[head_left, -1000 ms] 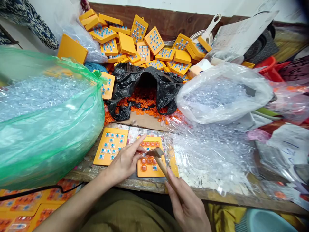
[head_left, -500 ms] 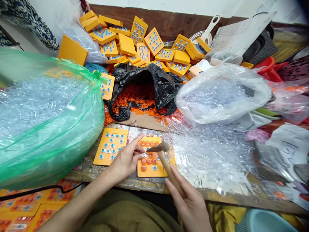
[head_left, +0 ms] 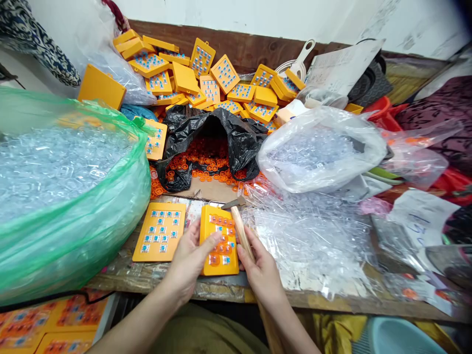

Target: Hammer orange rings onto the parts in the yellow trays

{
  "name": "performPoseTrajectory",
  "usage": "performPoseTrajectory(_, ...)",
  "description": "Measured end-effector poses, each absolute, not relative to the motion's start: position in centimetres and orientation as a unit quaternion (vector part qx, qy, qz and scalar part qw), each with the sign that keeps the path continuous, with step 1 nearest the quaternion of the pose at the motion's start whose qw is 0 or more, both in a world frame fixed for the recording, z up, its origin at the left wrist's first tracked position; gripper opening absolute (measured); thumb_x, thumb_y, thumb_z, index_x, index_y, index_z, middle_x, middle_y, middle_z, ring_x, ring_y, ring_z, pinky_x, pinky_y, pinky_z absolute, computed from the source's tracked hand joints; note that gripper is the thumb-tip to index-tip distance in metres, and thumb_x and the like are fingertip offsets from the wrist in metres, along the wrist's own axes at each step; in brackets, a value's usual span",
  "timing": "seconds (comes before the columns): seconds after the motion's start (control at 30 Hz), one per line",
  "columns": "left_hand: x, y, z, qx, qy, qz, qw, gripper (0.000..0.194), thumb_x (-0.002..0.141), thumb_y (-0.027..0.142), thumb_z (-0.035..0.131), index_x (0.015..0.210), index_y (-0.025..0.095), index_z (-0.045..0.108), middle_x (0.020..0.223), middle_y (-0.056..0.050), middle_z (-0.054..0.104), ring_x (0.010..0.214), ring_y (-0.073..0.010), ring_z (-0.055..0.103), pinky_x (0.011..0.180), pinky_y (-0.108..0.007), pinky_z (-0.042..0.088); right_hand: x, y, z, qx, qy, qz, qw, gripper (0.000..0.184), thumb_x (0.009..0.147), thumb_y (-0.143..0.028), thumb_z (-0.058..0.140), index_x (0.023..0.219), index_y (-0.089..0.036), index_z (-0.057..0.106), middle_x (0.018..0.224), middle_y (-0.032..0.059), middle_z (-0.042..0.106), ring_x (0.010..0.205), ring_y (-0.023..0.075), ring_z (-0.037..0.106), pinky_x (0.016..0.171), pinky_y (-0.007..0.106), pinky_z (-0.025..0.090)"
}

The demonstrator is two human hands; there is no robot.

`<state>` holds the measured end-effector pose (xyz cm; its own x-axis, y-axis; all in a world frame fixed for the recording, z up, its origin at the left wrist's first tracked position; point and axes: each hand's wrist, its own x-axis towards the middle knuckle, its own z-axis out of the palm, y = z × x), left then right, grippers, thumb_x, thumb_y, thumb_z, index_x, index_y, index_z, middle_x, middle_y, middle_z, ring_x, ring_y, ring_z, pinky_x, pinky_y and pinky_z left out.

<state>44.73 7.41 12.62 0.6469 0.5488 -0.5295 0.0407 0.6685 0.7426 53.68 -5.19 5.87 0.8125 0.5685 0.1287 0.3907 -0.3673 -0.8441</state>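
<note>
My left hand point(head_left: 191, 258) grips the left side of a yellow keypad case point(head_left: 206, 223), its thumb lying across the face. The case is tilted, with orange keycaps on most of its switches and a few blue switches bare. In my right hand point(head_left: 262, 273) is a hammer point(head_left: 239, 228) with a pale wooden handle, its metal head pointing away from me. Fingers of that hand also reach the case's right edge. Left of it, a second yellow case point(head_left: 161, 250) lies flat, its blue switches without caps.
A black bag point(head_left: 241, 140) spills orange keycaps point(head_left: 212, 169). Clear plastic pieces fill a green bag point(head_left: 121, 216) on the left and a white bag point(head_left: 295, 182) on the right. Yellow cases point(head_left: 186, 78) are heaped behind. Clear plastic strips point(head_left: 313, 236) cover the bench's right side.
My left hand has moved from pinching a small clear piece at the keypad to gripping the case's side. The case is now tilted, and the right hand with the hammer has come to its edge.
</note>
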Motion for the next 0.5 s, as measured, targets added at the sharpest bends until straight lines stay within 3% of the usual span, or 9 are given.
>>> performPoseTrajectory(0.1,44.4,6.8,12.6,0.353,0.338,0.129,0.863,0.050,0.075,0.029,0.074,0.118,0.015,0.054,0.119,-0.015,0.066,0.105,-0.0284,0.066,0.091,-0.042,0.054,53.6,-4.5,6.1,-0.835,-0.340,0.050,0.430,0.042,0.090,-0.024,0.047,0.130,-0.015,0.056,0.118,0.0142,0.066,0.108,0.0251,0.063,0.089,0.040,0.053)
performPoseTrajectory(0.23,42.3,7.1,12.8,0.324,0.375,0.133,0.858,0.054,0.077,0.023,0.073,0.126,0.019,0.050,0.117,-0.012,0.068,0.098,-0.0249,0.069,0.082,-0.035,0.058,53.9,-3.8,7.8,-0.845,-0.407,-0.010,0.348,0.035,0.092,-0.020,0.044,0.121,-0.020,0.063,0.107,0.0109,0.067,0.094,0.0229,0.065,0.076,0.035,0.055)
performPoseTrajectory(0.37,40.2,8.0,13.6,0.274,0.440,0.130,0.846,0.062,0.077,0.015,0.072,0.133,0.022,0.046,0.112,-0.011,0.071,0.088,-0.0229,0.072,0.072,-0.031,0.060,55.5,-4.6,9.5,-0.863,-0.428,-0.090,0.254,0.031,0.091,-0.014,0.043,0.104,-0.016,0.071,0.103,0.0149,0.069,0.087,0.0287,0.060,0.072,0.042,0.048)
performPoseTrajectory(0.5,39.8,8.0,13.9,0.212,0.461,0.133,0.852,0.064,0.076,0.009,0.069,0.135,0.022,0.047,0.107,-0.009,0.072,0.085,-0.0219,0.073,0.071,-0.030,0.061,57.6,-5.8,9.7,-0.865,-0.456,-0.112,0.177,0.025,0.085,-0.009,0.051,0.095,-0.014,0.073,0.091,0.0149,0.071,0.075,0.0284,0.054,0.061,0.041,0.041)
